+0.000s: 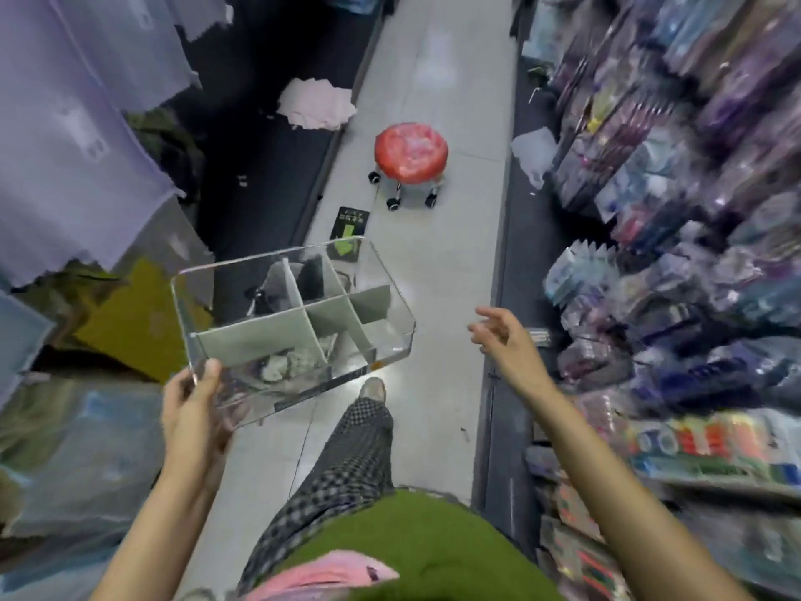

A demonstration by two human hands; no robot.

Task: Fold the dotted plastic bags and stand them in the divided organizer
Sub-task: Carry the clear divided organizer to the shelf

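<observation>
Head view: clear divided organizer point(294, 323) carried in left hand point(195, 416), right hand point(505, 340) free.

Left hand grips the organizer's near left corner, thumb over the rim, fingers curled under the base; organizer is held tilted above the aisle floor point(437, 271), grey dividers splitting it into compartments. Contents of compartments cannot be told through the clear walls. Right hand hangs in the air to the right of the organizer, well apart from it, fingers loosely spread, holding nothing. Red wheeled stool point(411, 160) stands further down the aisle. Blurred packaged goods point(676, 167) fill the right-hand shelves.
</observation>
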